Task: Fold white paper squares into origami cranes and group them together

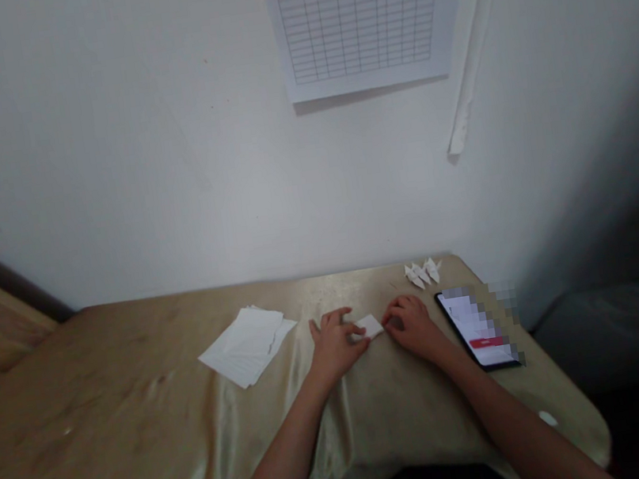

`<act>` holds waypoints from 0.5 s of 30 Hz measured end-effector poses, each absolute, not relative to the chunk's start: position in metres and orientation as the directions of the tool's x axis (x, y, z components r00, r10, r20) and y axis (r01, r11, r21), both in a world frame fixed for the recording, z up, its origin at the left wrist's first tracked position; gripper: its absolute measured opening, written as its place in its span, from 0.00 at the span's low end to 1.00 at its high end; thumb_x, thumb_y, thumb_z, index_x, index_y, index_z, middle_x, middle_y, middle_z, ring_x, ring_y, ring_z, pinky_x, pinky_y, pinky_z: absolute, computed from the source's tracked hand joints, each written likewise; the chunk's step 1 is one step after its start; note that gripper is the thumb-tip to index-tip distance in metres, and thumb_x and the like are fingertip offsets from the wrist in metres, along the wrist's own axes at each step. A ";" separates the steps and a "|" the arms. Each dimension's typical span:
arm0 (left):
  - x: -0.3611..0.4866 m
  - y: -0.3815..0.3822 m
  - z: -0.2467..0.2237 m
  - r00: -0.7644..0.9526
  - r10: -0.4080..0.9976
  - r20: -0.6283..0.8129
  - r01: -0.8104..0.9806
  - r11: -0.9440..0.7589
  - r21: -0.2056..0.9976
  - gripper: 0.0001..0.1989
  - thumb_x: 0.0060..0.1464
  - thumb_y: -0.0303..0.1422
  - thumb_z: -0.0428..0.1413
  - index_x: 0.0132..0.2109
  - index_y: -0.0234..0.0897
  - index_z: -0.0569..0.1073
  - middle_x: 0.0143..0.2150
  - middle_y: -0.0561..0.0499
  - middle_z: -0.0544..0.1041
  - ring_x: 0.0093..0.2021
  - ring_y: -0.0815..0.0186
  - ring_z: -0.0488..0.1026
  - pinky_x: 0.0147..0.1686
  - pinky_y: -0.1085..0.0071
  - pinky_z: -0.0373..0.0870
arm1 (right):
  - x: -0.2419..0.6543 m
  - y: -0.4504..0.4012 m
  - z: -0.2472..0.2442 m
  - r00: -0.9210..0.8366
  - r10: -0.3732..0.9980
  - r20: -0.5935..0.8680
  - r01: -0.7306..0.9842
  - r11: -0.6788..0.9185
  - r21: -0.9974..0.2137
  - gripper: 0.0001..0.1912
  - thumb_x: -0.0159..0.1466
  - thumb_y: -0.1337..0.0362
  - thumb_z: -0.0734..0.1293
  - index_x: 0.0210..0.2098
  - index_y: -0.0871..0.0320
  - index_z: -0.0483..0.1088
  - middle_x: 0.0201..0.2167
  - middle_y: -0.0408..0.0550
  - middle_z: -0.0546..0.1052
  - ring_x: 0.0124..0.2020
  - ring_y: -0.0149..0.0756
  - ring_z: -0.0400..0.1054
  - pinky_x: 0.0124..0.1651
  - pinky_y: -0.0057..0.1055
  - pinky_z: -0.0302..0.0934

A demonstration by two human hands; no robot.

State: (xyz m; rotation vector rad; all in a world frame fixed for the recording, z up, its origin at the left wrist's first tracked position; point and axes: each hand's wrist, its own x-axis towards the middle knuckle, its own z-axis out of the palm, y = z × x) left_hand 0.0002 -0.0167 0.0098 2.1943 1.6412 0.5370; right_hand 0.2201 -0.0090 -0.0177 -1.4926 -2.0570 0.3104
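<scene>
A small folded piece of white paper (372,325) is on the table between my two hands. My left hand (335,341) pinches its left edge between thumb and index finger, the other fingers spread beyond it. At the paper's right corner, my right hand (411,320) has its fingertips drawn together. Whether those fingertips grip the corner or only press on it is hard to make out. Left of my hands lies a loose stack of white paper sheets (245,347). Several small folded paper figures (424,273) sit beyond my right hand.
A phone (474,328) with a lit, partly blurred screen lies right of my right hand. The table (127,396) wears a shiny, wrinkled gold cloth. A white wall (166,174) rises behind it, with a printed chart (358,17). A small white object (547,419) lies near the right edge.
</scene>
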 end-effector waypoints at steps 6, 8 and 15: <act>-0.001 -0.017 0.011 0.253 0.964 0.079 0.831 -0.258 0.493 0.07 0.53 0.41 0.65 0.40 0.51 0.83 0.66 0.50 0.70 0.68 0.48 0.60 0.67 0.29 0.35 | 0.221 -0.009 -0.015 -0.219 0.920 0.324 0.771 0.367 -0.520 0.06 0.61 0.67 0.70 0.37 0.53 0.78 0.45 0.49 0.75 0.53 0.44 0.63 0.62 0.44 0.52; -0.001 -0.017 0.011 0.254 0.964 0.081 0.834 -0.261 0.487 0.07 0.53 0.41 0.64 0.41 0.51 0.84 0.66 0.50 0.70 0.68 0.48 0.60 0.67 0.29 0.36 | 0.221 -0.009 -0.013 -0.223 0.917 0.331 0.761 0.376 -0.529 0.06 0.61 0.67 0.70 0.38 0.53 0.78 0.45 0.49 0.75 0.53 0.44 0.63 0.62 0.44 0.52; -0.002 -0.018 0.015 0.275 0.959 0.073 0.839 -0.276 0.468 0.08 0.54 0.41 0.64 0.42 0.53 0.84 0.66 0.49 0.69 0.68 0.48 0.60 0.66 0.28 0.37 | 0.223 -0.007 -0.012 -0.253 0.898 0.361 0.738 0.420 -0.528 0.07 0.63 0.65 0.71 0.40 0.49 0.80 0.45 0.48 0.76 0.53 0.43 0.64 0.60 0.42 0.56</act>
